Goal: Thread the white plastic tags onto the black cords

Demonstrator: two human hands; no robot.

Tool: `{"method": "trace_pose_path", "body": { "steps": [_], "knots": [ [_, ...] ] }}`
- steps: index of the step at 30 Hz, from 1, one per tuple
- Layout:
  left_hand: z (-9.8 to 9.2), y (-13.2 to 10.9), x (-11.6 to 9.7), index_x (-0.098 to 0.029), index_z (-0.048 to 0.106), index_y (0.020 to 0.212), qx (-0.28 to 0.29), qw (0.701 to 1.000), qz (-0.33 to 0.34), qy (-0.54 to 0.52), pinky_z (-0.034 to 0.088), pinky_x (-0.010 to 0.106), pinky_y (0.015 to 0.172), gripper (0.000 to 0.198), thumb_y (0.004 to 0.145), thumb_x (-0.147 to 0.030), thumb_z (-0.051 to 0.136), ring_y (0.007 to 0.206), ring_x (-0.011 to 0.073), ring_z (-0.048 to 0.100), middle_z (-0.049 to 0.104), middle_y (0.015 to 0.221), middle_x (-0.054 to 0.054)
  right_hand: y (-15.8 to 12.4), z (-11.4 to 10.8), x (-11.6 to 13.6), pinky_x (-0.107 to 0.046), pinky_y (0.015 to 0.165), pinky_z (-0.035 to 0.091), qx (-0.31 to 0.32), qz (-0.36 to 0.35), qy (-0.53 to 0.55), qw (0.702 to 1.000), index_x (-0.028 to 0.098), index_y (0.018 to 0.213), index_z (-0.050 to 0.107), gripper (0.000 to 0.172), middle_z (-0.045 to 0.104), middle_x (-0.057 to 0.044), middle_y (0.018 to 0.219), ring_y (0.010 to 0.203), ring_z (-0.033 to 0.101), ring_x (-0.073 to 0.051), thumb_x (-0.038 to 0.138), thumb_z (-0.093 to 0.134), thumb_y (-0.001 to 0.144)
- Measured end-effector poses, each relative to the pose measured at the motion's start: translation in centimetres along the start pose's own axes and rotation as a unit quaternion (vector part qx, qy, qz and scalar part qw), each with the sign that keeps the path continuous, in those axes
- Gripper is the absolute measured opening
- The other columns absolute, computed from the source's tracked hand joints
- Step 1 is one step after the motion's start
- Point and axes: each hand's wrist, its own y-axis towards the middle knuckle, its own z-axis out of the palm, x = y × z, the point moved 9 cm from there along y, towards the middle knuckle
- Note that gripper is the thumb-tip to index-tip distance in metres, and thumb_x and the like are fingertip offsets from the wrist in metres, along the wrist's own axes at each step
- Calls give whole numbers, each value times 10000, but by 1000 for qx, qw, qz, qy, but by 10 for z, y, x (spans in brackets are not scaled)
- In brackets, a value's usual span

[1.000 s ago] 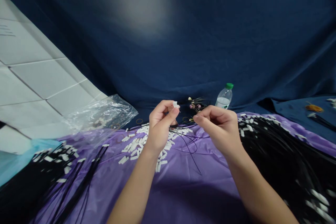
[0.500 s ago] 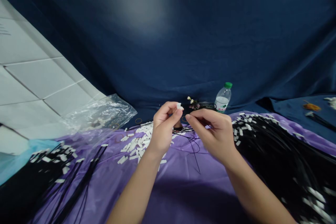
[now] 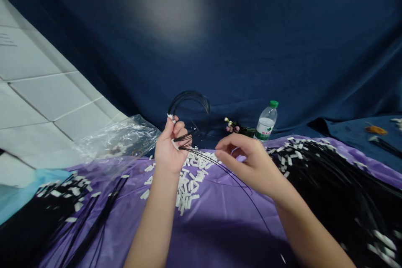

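Note:
My left hand (image 3: 171, 146) is raised over the purple cloth, fingers curled around a bundle of thin black cords (image 3: 190, 93). White tabs on these cords show at the thumb tip and against the palm. Part of the bundle arches up and over to the right. Other strands run from the palm down to the right, passing below my right hand (image 3: 248, 161). My right thumb and forefinger come together in a pinch close to these strands; what lies between the tips is too small to make out. Loose white tabs (image 3: 188, 188) lie in a heap behind and beside my left forearm.
Black cords with white ends are piled at right (image 3: 326, 192) and at left (image 3: 63, 201) on the purple cloth (image 3: 220, 222). A green-capped bottle (image 3: 266, 121), small flowers (image 3: 231, 125) and a clear plastic bag (image 3: 125, 138) stand or lie farther back, before a dark blue curtain (image 3: 251, 42).
My left hand has moved left and turned palm-up, with the cord bundle now arching above it. The hands are farther apart. My right hand has shifted slightly down.

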Motion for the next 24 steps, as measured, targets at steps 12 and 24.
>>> {"method": "trace_pose_path", "body": {
  "steps": [12, 24],
  "knots": [
    [-5, 2, 1, -133, 583, 845, 17, 998, -5, -55, 333, 80, 361, 270, 973, -227, 365, 383, 6, 347, 406, 555, -50, -4, 36, 2, -215, 538, 376, 139, 8, 32, 990, 166, 755, 632, 207, 607, 14, 683, 609, 492, -89, 233, 504, 903],
    [0, -3, -1, -149, 597, 822, 11, 999, -1, -30, 294, 67, 312, 288, 971, -245, 369, 357, -3, 319, 436, 584, -46, -10, 50, -2, -216, 552, 383, 166, 37, 52, 984, 179, 782, 611, 126, 598, 25, 699, 606, 497, -84, 194, 524, 873]
  ]
}}
